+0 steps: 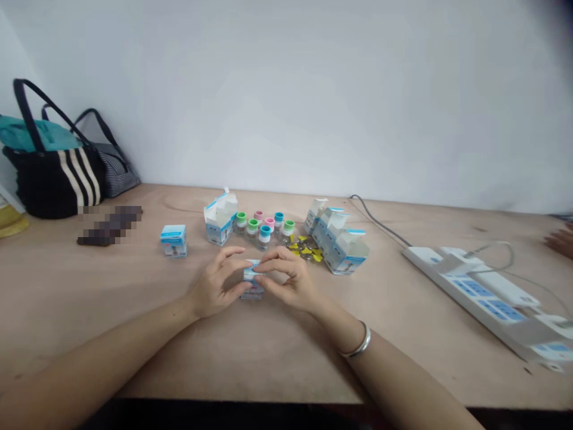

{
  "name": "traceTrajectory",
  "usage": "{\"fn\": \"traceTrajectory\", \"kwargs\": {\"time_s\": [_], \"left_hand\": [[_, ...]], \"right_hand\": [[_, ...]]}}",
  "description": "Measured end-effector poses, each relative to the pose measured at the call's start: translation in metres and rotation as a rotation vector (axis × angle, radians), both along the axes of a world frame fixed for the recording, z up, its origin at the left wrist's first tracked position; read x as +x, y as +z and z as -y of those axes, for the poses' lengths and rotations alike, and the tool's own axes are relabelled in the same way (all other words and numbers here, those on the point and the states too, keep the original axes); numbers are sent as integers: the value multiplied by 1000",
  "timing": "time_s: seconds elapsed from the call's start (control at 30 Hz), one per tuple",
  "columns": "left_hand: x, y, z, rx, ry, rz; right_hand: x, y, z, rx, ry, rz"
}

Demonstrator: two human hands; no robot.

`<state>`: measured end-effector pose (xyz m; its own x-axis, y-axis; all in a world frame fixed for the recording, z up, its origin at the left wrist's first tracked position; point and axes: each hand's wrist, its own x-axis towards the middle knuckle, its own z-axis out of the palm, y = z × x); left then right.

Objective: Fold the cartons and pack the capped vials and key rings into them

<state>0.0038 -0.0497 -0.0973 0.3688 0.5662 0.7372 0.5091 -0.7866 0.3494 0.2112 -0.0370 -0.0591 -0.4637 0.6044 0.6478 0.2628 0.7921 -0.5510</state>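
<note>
A small white and blue carton [253, 291] stands on the table in front of me, between my hands. My left hand [213, 284] holds its left side with curved fingers, the thumb low on the front. From the right, my right hand [296, 282] grips the carton, thumb and fingertips at its top. Just behind are several small clear bottles [264, 239] with green, pink and blue tops. Beside them lies a pile of small yellow and clear pieces [307, 248], whose kind I cannot make out. My fingers partly hide the carton's top.
A closed carton [174, 241] stands at left. Open cartons are behind it [220, 221] and in a row at right [336, 242]. A white power strip [487, 304] with cables lies far right. Bags [54, 179] and a dark blurred object [110, 226] are at left. Another person's hand [561, 240] shows at the right edge.
</note>
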Motion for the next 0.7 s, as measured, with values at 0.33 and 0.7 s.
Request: {"fn": "traceTrajectory", "kwargs": {"time_s": [0.33,0.7], "left_hand": [[2,-1,0,-29,-72,-19],[-81,61,5,-249,151,-582]], "right_hand": [[9,6,-3,232,69,244],[8,-7,-10,189,-19,106]]}}
